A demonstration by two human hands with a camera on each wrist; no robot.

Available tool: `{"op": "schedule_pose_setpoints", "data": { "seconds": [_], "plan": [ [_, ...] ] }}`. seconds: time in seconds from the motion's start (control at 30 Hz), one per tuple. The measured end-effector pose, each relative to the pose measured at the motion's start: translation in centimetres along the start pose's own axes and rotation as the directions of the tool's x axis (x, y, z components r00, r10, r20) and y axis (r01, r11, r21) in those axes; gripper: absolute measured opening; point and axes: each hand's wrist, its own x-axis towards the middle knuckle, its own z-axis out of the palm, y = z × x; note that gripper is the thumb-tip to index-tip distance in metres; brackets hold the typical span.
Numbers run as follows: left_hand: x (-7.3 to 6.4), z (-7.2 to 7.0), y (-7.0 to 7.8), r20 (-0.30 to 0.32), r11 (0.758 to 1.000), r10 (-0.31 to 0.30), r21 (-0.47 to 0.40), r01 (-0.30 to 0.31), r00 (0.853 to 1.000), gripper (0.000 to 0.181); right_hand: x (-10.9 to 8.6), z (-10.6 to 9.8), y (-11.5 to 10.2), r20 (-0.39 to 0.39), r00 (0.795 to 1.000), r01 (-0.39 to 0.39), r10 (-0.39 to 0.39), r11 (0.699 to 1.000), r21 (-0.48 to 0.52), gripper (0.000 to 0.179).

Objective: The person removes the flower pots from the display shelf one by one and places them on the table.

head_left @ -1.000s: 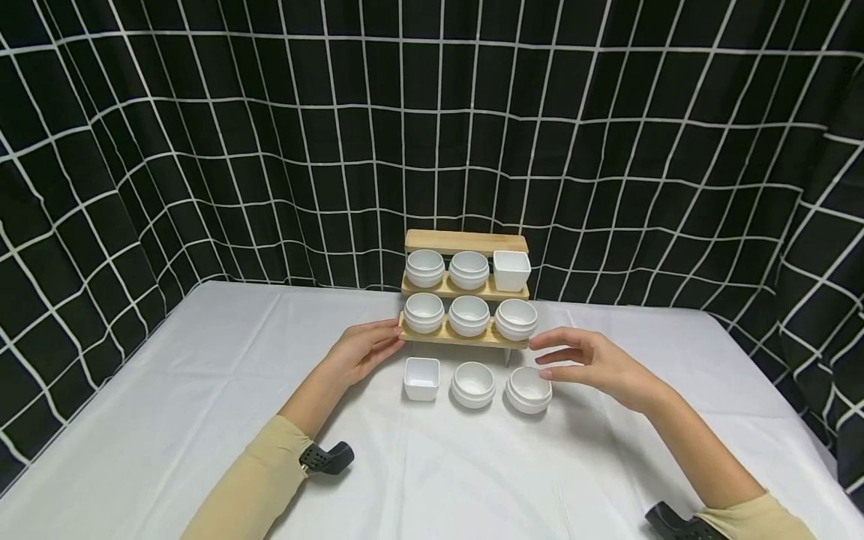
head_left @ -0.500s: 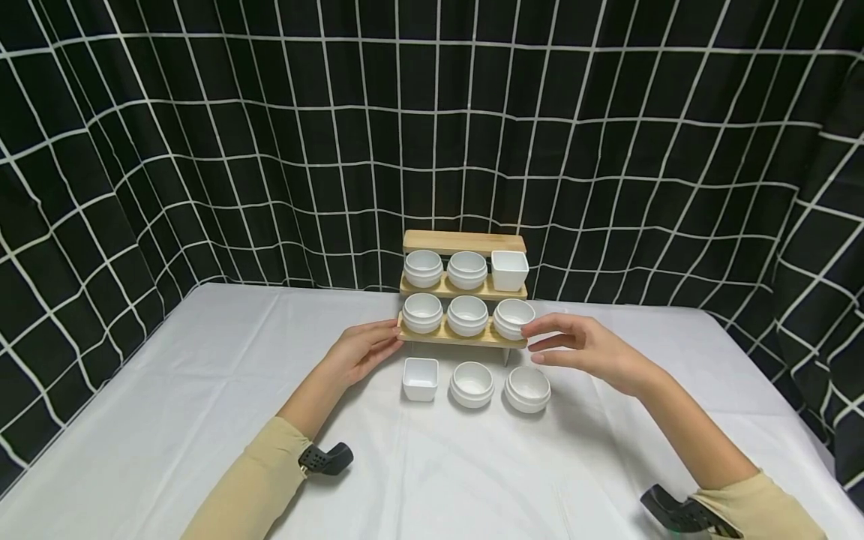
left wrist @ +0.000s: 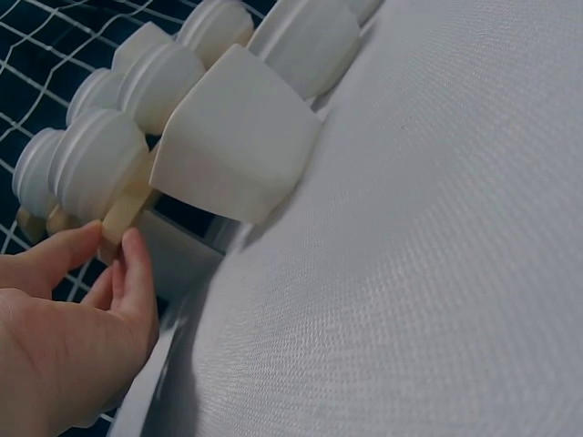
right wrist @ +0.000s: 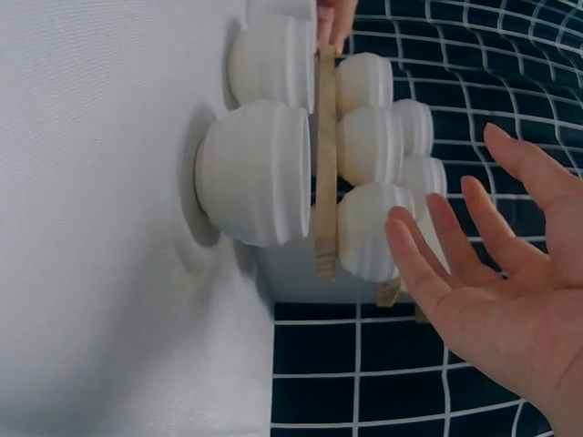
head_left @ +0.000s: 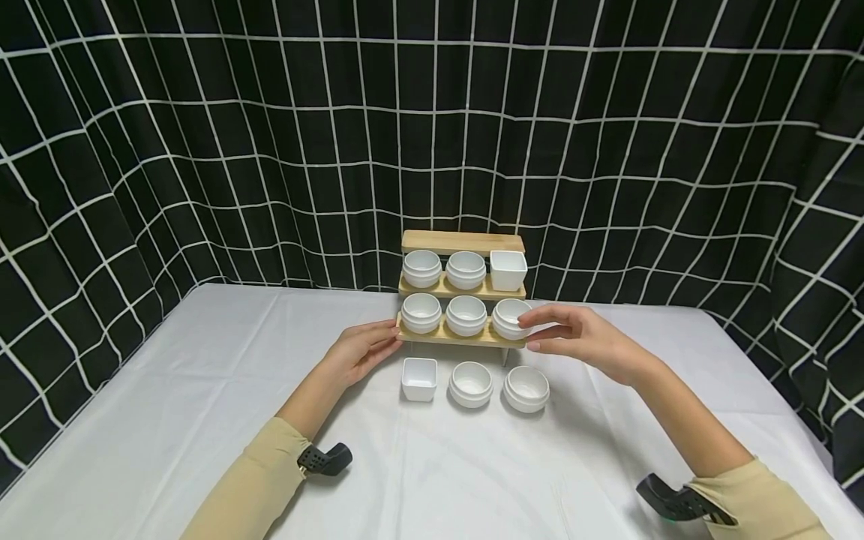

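My left hand (head_left: 361, 352) pinches the left end of the lower board of a tiered wooden shelf (head_left: 462, 242); the left wrist view shows thumb and fingers on the board end (left wrist: 126, 211). Near the shelf's right end is my right hand (head_left: 594, 345), its fingers spread and loosely bent. Its fingertips overlap the rim of the right round white bowl (head_left: 509, 321) on the lower tier. In the right wrist view the thumb and fingers stand beside that bowl (right wrist: 367, 232), not closed round it. Two more round bowls (head_left: 466, 316) share this tier.
Two round bowls (head_left: 421, 270) and a square white bowl (head_left: 508, 271) sit on the middle tier. On the white tablecloth (head_left: 472, 472) in front stand a square bowl (head_left: 419, 379) and two round bowls (head_left: 471, 385). A black gridded curtain (head_left: 304, 150) hangs behind.
My right hand has moved up and slightly left, from over the front right bowl to the right bowl on the lower tier. My left hand stays at the shelf's end.
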Motion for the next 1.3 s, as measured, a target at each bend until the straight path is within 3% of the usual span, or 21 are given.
{"op": "schedule_pose_setpoints", "data": {
  "seconds": [0.3,0.93,1.3],
  "plan": [
    [0.1,0.0,-0.1,-0.014,1.0,-0.005,0.011,0.005,1.0,0.046,0.5,-0.3,-0.7,-0.012,1.0,-0.029,0.029,0.999,-0.022,0.044],
    [-0.1,0.0,0.0,0.002,1.0,0.004,-0.003,-0.004,1.0,0.047,2.6,-0.4,-2.9,-0.019,1.0,0.007,-0.007,0.999,-0.034,0.042],
    [0.0,0.0,-0.1,-0.001,1.0,0.002,0.007,-0.002,1.0,0.046,4.1,-0.1,-3.7,-0.038,0.999,-0.013,0.01,0.997,-0.079,0.044]
  ]
}}
